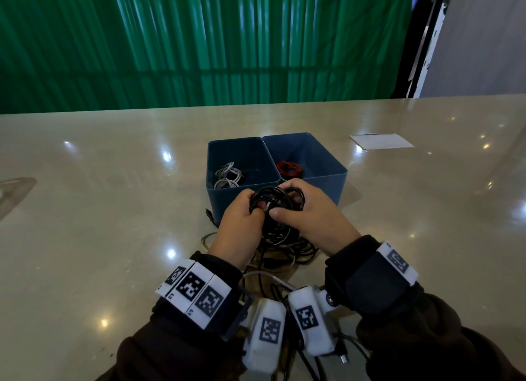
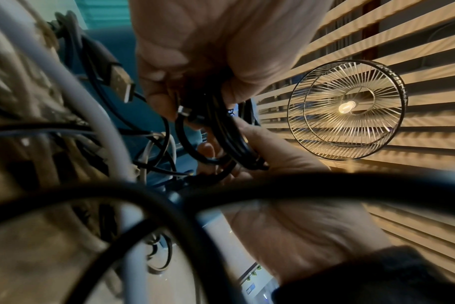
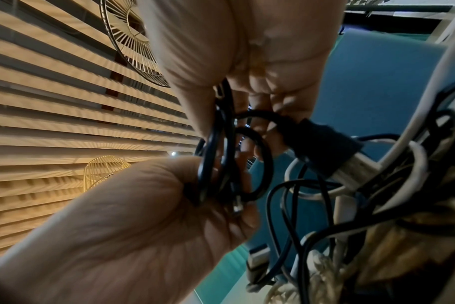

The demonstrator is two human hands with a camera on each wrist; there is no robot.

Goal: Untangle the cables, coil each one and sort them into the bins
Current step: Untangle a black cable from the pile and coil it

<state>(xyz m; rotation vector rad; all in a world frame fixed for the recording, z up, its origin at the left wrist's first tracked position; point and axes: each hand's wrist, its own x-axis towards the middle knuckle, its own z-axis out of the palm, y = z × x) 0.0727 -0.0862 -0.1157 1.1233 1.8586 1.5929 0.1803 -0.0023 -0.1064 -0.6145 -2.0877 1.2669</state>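
Note:
Both hands hold one black cable coil (image 1: 270, 198) just in front of two blue bins. My left hand (image 1: 244, 212) grips its left side and my right hand (image 1: 301, 209) curls round its right side, thumb on the loops. Up close, the coil (image 2: 221, 133) runs between the left hand (image 2: 195, 61) and the right hand (image 2: 286, 174). The right wrist view shows the same loops (image 3: 221, 164) pinched between the right hand (image 3: 234, 51) and left hand (image 3: 143, 216). The left bin (image 1: 225, 201) holds white and grey cables (image 1: 227, 175). A red coil (image 1: 289, 168) lies in the right bin (image 1: 338, 187).
A tangle of black, white and beige cables (image 1: 284, 246) lies on the glossy table under and behind my hands, running back between my wrists. A loose plug (image 1: 210, 214) lies by the left bin's corner. A white paper (image 1: 381, 141) sits at the far right.

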